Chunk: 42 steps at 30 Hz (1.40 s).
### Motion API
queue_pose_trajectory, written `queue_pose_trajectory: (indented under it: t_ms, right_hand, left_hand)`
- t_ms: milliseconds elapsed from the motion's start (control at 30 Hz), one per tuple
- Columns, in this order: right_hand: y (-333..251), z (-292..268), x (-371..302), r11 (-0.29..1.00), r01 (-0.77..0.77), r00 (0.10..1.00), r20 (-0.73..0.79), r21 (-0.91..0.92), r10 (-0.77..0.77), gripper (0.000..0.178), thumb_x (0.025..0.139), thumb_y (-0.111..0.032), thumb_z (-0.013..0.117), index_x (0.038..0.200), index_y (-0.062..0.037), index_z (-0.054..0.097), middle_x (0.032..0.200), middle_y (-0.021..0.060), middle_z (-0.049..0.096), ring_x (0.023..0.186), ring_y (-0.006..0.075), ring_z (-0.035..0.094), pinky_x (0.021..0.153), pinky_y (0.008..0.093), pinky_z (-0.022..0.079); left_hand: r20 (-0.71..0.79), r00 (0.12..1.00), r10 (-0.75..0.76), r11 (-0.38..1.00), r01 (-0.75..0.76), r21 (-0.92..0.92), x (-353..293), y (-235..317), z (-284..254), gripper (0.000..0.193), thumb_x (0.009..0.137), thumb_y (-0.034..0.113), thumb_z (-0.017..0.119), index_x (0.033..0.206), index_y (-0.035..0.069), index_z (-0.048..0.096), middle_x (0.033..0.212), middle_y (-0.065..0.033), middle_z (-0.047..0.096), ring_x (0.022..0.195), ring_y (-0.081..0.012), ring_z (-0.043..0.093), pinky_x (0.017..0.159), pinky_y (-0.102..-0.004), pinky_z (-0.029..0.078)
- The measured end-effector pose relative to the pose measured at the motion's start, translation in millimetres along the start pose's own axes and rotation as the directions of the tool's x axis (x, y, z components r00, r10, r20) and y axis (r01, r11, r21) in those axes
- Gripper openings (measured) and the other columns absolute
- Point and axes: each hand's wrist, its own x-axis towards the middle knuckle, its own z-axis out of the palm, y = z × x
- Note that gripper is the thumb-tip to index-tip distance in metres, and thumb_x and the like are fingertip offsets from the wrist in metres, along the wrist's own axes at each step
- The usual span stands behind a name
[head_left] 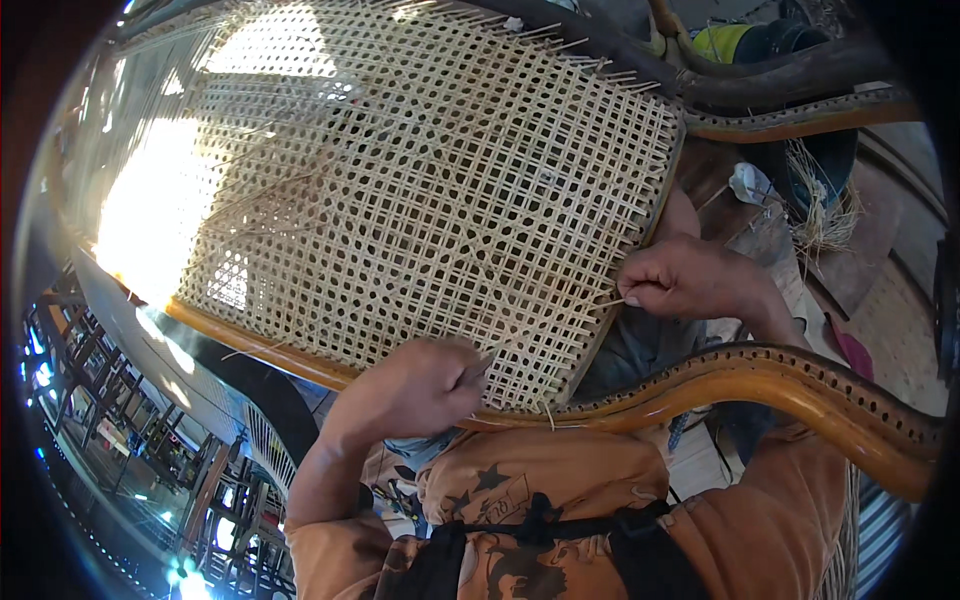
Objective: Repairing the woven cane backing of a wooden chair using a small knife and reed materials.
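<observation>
A woven cane panel (430, 210) with open holes fills the wooden frame (270, 352) in front of me. At its right edge my right hand (685, 280) is closed, thumb against forefinger, pinching a thin cane strand (610, 303) that runs into the weave. My left hand (425, 388) is closed in a fist over the near edge of the panel. A small thin tip shows by its fingers, too little to tell what it belongs to. Cane ends stick out along the panel's far and right edges.
A curved wooden rail (780, 375) with a row of holes crosses between the panel and my body. A bundle of loose cane strands (825, 215) hangs at the right. Dark poles (790, 80) lie beyond. Chair frames (200, 500) crowd the far left. Sunlight glares on the panel's left.
</observation>
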Motion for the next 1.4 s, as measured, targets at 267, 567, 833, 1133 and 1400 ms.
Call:
queue_pose_trajectory:
  t_ms: [267, 567, 833, 1133, 1400]
  right_hand:
    - [0.6, 5.3, -0.8, 0.979, 0.094, 0.974, -0.187, -0.180, -0.128, 0.009, 0.080, -0.010, 0.055, 0.084, -0.0024, 0.056, 0.071, 0.0139, 0.057, 0.063, 0.0278, 0.057, 0.059, 0.0345, 0.045]
    - [26.8, 16.1, -36.8, 0.975, 0.214, 0.860, -0.484, 0.053, -0.162, 0.013, 0.087, -0.017, 0.057, 0.086, -0.0036, 0.057, 0.065, 0.0010, 0.050, 0.062, 0.0098, 0.048, 0.058, 0.0274, 0.042]
    - [124.5, 33.6, -116.1, 0.854, 0.348, 0.072, -0.919, 0.388, 0.388, 0.011, 0.090, -0.017, 0.057, 0.093, -0.0062, 0.059, 0.069, -0.0034, 0.051, 0.057, 0.0052, 0.045, 0.050, 0.0191, 0.036]
    - [168.6, -15.5, -105.4, 0.966, -0.135, -0.042, -0.975, 0.222, 0.219, 0.026, 0.084, -0.020, 0.063, 0.104, -0.0034, 0.064, 0.092, 0.0092, 0.065, 0.085, 0.0164, 0.060, 0.078, 0.0293, 0.046]
    - [175.5, -10.1, -80.9, 0.992, -0.126, -0.051, -0.999, 0.017, 0.010, 0.018, 0.083, -0.011, 0.064, 0.099, -0.0040, 0.066, 0.086, 0.0070, 0.063, 0.082, 0.0156, 0.060, 0.076, 0.0266, 0.046]
  left_hand:
    - [-0.036, 0.994, -0.102, 0.992, 0.099, -0.081, -37.0, 8.1, 16.4, 0.012, 0.076, 0.010, 0.056, 0.074, -0.001, 0.056, 0.078, -0.0145, 0.059, 0.070, -0.0320, 0.060, 0.063, -0.0376, 0.048]
    - [-0.632, 0.773, 0.052, 0.895, -0.317, -0.313, -56.7, 81.5, 4.8, 0.017, 0.072, 0.016, 0.069, 0.071, 0.001, 0.063, 0.084, -0.0121, 0.063, 0.065, -0.0131, 0.057, 0.055, -0.0246, 0.044]
    - [-0.513, 0.850, -0.119, 0.989, 0.056, -0.135, 15.1, 112.5, 32.6, 0.025, 0.090, 0.020, 0.052, 0.095, -0.003, 0.062, 0.069, -0.0119, 0.060, 0.065, -0.0188, 0.060, 0.061, -0.0311, 0.047]
    - [-0.349, 0.927, -0.137, 0.989, 0.105, -0.108, 78.9, 58.8, 50.1, 0.032, 0.091, 0.018, 0.048, 0.116, -0.001, 0.057, 0.076, -0.0077, 0.062, 0.069, -0.0131, 0.059, 0.067, -0.0289, 0.048]
    - [-0.274, 0.952, -0.136, 0.976, 0.081, -0.202, 84.3, 65.5, 39.4, 0.030, 0.090, 0.017, 0.053, 0.114, 0.000, 0.058, 0.081, -0.0076, 0.065, 0.069, -0.0115, 0.059, 0.068, -0.0273, 0.048]
